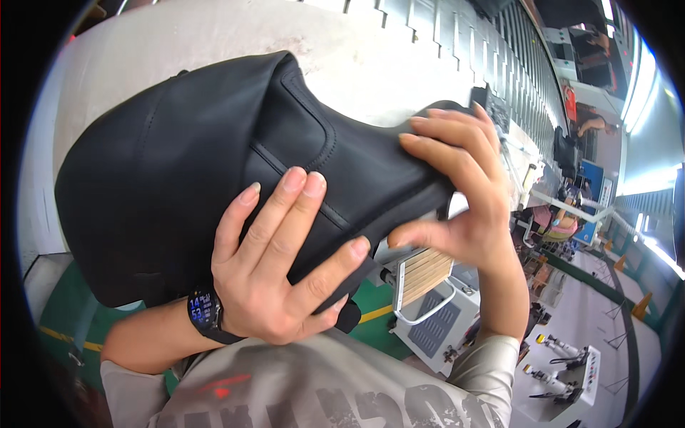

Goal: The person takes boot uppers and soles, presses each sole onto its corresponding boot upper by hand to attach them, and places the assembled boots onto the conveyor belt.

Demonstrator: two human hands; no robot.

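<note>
A large black leather-look seat cover (193, 135) with stitched seams fills the middle of the head view, rounded and full at its left, narrower toward the right. My left hand (275, 274) lies on its front part with the fingers stretched out and spread, pressing the surface beside a seam. At the narrow right end, my right hand (464, 185) curls its fingers over the top of the cover. Its thumb sits apart, below the cover's near edge. What lies inside the cover is hidden. A dark smartwatch is on my left wrist.
The cover rests on a pale worktable (342, 64). Metal slats (499, 57) run along the far right side. Below the table stands a white machine (435, 321) on a green floor. More equipment (564, 378) is at the lower right; people (560, 221) are farther off.
</note>
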